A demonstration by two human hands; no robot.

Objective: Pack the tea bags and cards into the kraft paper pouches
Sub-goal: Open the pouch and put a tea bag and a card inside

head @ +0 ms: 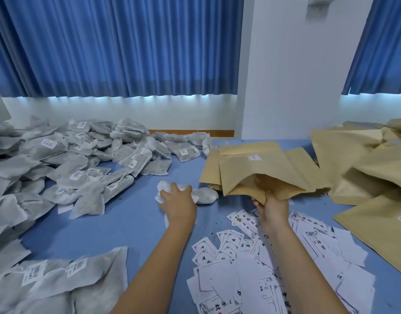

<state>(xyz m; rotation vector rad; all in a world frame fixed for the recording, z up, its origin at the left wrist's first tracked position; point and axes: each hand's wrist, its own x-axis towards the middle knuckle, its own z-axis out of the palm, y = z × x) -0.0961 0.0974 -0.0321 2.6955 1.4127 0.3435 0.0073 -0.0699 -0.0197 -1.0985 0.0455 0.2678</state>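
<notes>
My right hand (273, 208) grips the open mouth of a kraft paper pouch (267, 175), holding it up over a stack of flat pouches (214, 168). My left hand (178, 201) lies on a small cluster of white tea bags (205, 196) in the middle of the blue table (131, 220), fingers curled round one of them. A big pile of grey-white tea bags (65, 159) with barcode labels covers the left side. Printed white cards (251, 264) lie scattered under my right forearm.
More kraft pouches (371, 168) are heaped on the right side of the table. Further tea bags (58, 282) lie at the near left corner. Blue curtains (117, 46) and a white pillar (292, 64) stand behind the table.
</notes>
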